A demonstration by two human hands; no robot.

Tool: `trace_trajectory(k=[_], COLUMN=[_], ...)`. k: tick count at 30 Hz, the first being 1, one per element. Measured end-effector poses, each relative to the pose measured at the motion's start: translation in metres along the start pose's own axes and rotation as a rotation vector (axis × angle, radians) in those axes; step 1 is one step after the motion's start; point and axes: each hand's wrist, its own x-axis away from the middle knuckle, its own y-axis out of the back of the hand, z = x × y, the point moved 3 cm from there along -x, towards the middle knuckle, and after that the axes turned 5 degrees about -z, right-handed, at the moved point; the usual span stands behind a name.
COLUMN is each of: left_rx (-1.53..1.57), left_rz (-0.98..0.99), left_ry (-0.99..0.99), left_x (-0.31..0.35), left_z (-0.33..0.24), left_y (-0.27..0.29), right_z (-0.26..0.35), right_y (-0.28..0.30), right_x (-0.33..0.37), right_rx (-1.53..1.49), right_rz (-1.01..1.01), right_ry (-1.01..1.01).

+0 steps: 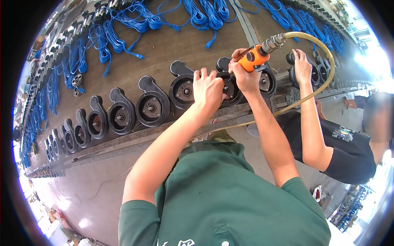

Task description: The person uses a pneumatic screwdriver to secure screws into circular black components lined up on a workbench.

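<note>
My right hand (245, 78) is wrapped around an orange air screwdriver (253, 58), held over a black round housing (231, 91) in the row. A metal coupling (272, 43) joins the tool to a yellowish air hose (329, 53). Whatever tip the tool has is hidden behind my hand. My left hand (208, 91) is closed on the left rim of that same housing, its fingers curled and the thumb side toward the centre. Just left of it sits another black housing (182, 88), with a metal plate and central shaft inside.
Several more black housings (119, 117) line the near edge of the brown bench (160, 53). Coiled blue cables (139, 18) lie along the far side. At right, a co-worker's hand (302, 67) rests by other housings. The hose crosses beneath my right forearm.
</note>
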Motion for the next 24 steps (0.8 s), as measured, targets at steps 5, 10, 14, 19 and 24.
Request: trace_trajectory(k=[5,10,14,19,24], left_rx=[-0.049,-0.042,-0.028,-0.034,-0.032], left_rz=[0.081,0.068,0.059,0.070,0.083], left_ry=[-0.043,-0.049,-0.043,-0.025,-0.027], left_x=[-0.006,-0.006,-0.004,-0.004,-0.005], left_z=[0.002,0.001,0.002,0.001,0.001], left_y=[0.003,0.003,0.002,0.003,0.001], right_z=[-0.004,-0.006,0.006,0.032,0.032], right_y=[0.006,0.009,0.004,0.004,0.011], right_x=[0.003,0.002,0.014,0.040,0.049], right_rx=[0.013,0.126,0.028,0.060,0.014], right_rz=[0.033,0.041,-0.023,-0.014,-0.049], right_ry=[0.043,0.139,0.088,0.006,-0.023])
